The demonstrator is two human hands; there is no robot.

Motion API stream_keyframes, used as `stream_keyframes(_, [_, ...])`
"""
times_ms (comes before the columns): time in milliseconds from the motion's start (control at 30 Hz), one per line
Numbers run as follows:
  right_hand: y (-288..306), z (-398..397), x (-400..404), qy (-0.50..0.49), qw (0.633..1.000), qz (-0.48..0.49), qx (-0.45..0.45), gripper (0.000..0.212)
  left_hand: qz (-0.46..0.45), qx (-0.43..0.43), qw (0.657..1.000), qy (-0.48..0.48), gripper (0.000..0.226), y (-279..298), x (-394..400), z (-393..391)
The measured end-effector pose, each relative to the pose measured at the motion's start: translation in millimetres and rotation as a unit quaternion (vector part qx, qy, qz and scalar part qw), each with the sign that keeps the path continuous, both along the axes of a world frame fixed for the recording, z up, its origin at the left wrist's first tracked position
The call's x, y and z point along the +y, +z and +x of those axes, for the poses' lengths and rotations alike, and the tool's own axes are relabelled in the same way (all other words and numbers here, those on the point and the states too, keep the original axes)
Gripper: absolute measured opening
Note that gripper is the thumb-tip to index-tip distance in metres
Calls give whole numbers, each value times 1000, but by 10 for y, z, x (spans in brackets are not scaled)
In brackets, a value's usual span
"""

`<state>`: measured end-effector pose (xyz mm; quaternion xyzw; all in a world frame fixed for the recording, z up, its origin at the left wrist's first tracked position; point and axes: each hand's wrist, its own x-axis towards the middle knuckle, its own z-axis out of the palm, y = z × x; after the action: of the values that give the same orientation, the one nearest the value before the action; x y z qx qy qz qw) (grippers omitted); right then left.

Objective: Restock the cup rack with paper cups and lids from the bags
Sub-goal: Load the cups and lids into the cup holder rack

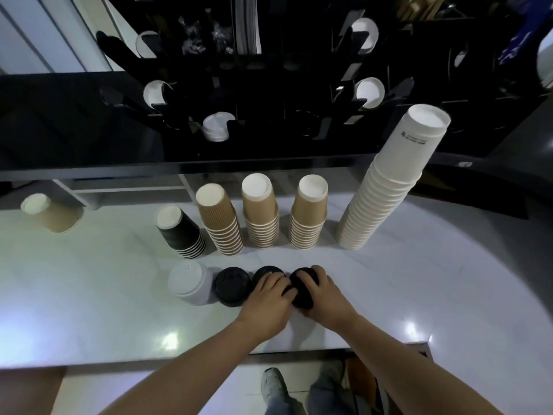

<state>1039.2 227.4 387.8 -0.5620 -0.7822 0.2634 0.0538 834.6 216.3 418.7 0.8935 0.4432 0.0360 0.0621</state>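
While both hands gripped black lid stacks near the table's front edge, left hand & right hand each clamped one; crowded stacks could've toppled w/ a careless lift.

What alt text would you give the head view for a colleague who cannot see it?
Both hands grip black lid stacks on a white counter: the left hand on the middle stack, the right hand on the rightmost stack. Further left stand another black lid stack and a white lid stack. Behind stand inverted cup stacks, including a tall white stack, before a black cup rack.
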Motion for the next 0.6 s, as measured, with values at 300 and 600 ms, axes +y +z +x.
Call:
stream_keyframes(300, [7, 217, -142, -39, 998, 11, -50, 82, -62, 0, 998, -4, 53, 29, -84, 224])
stream_keyframes(600, [77, 845, -355, -136, 990, 27, -31, 86, -98, -42, 991, -78, 60, 113, 43, 589])
